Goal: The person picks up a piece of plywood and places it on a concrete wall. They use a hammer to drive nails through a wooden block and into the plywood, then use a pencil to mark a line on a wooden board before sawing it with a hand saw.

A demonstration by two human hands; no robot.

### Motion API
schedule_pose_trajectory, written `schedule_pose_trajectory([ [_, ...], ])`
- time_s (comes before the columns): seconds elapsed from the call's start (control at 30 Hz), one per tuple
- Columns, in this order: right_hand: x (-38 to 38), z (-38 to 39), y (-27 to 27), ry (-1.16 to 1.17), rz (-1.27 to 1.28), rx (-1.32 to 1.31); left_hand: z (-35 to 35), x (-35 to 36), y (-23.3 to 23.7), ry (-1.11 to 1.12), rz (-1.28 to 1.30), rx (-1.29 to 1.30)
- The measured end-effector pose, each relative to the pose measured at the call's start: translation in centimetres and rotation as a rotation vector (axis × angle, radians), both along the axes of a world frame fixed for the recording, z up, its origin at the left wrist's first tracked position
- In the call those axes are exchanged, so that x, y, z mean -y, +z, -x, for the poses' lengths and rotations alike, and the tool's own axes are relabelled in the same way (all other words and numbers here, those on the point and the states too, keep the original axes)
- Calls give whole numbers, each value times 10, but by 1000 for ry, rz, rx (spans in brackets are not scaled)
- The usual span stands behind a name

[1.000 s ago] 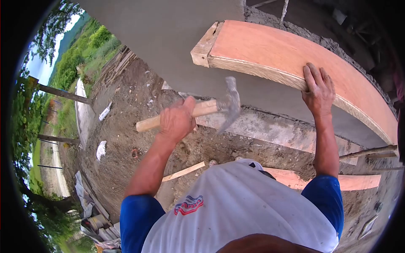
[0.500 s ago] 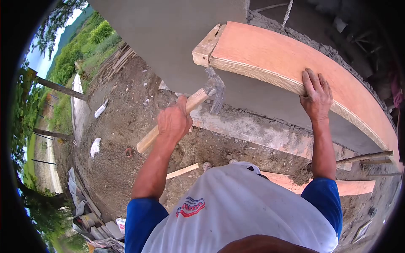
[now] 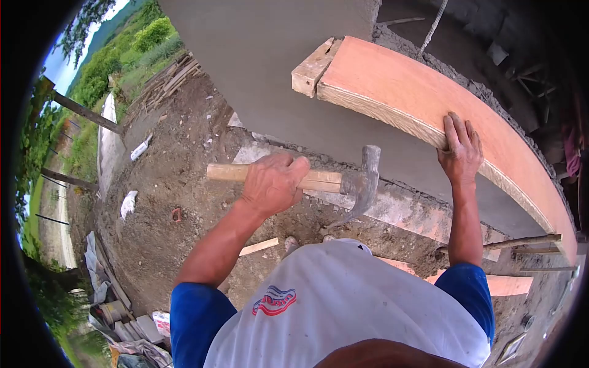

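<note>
My left hand (image 3: 274, 184) is wrapped round the wooden handle of a claw hammer (image 3: 366, 181), with the metal head to the right, below the board and apart from it. A long wooden board (image 3: 392, 80) with an orange face and a rough pale edge runs along the top of the grey wall. At its left end is a short wood block (image 3: 311, 69). My right hand (image 3: 461, 149) grips the board's near edge, fingers laid over the orange face. The right thumb is mostly hidden at the edge.
A smooth grey plastered wall (image 3: 257, 61) stands below and behind the board. A steel rod (image 3: 434, 27) rises beyond it. Wooden poles (image 3: 521, 242) jut out at the right. On the dirt ground lie a wood strip (image 3: 259, 246) and another orange board (image 3: 509, 285).
My left hand has drawn the hammer down and right, away from the block at the board's end, and its handle now lies nearly level. My right hand stays on the board.
</note>
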State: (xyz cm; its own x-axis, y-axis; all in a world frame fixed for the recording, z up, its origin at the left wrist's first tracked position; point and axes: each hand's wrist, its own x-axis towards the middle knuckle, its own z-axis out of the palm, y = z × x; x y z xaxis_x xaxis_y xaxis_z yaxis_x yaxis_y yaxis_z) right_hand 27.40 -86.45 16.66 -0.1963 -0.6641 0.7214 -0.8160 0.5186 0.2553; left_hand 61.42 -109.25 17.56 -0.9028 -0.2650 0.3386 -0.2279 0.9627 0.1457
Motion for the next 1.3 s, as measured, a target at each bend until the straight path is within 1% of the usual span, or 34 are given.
schedule_pose_trajectory([
  [0.03, 1, -1, 0, -5, 1, 3, 0, 1, 1, -116, 36, -15],
  [0.1, -1, -3, 2, -5, -7, 8, 2, 44, -19, 264, -30, 114],
  [0.13, -3, -3, 2, -7, -14, 11, 6, 57, -18, 449, -56, 179],
  [0.17, -4, -4, 3, -5, -25, 12, 1, 54, -24, 459, -62, 137],
  [0.23, -1, -3, 2, -13, -17, 13, -5, 40, -18, 467, -62, 59],
  [0.27, -4, -5, 0, -8, -30, 18, -8, 29, -15, 386, -82, 4],
  [0.33, 2, 0, 2, -2, -11, 4, -5, 7, 0, 161, -31, -41],
  [0.4, 0, -1, 1, 7, -13, 0, -2, 1, 0, -65, 3, -37],
  [0.5, 0, -4, 2, 3, -15, -5, 11, 49, -16, 485, -103, 191],
  [0.6, -1, -1, 2, -2, -25, -2, 0, 41, -26, 503, -69, 128],
  [0.67, -6, -6, 0, -4, -40, 9, -9, 8, -19, 340, -90, 70],
  [0.73, 1, -4, 2, -3, -22, 8, -5, 2, -1, 150, -82, 2],
  [0.8, -1, -4, 3, 2, -24, 12, 5, 35, -12, 253, -112, 58],
  [0.87, -5, -5, -1, 8, -34, 14, -1, 43, -16, 385, -142, 125],
  [0.93, 3, 1, 4, 3, -12, -2, -2, 50, -4, 532, -138, 165],
  [1.03, -2, -4, 0, -1, -35, 21, -16, 34, 3, 433, -466, -93],
  [1.07, -1, -3, 0, -1, -27, 19, -20, 30, 12, 436, -518, -145],
  [1.17, -2, -3, 2, -22, -42, 29, -25, 48, 24, 336, -690, -439],
  [1.2, -2, -4, 3, -32, -52, 35, -23, 55, 34, 346, -739, -465],
  [1.3, 1, -2, -1, 5, -10, 16, -21, 73, 58, 417, -641, -484],
])
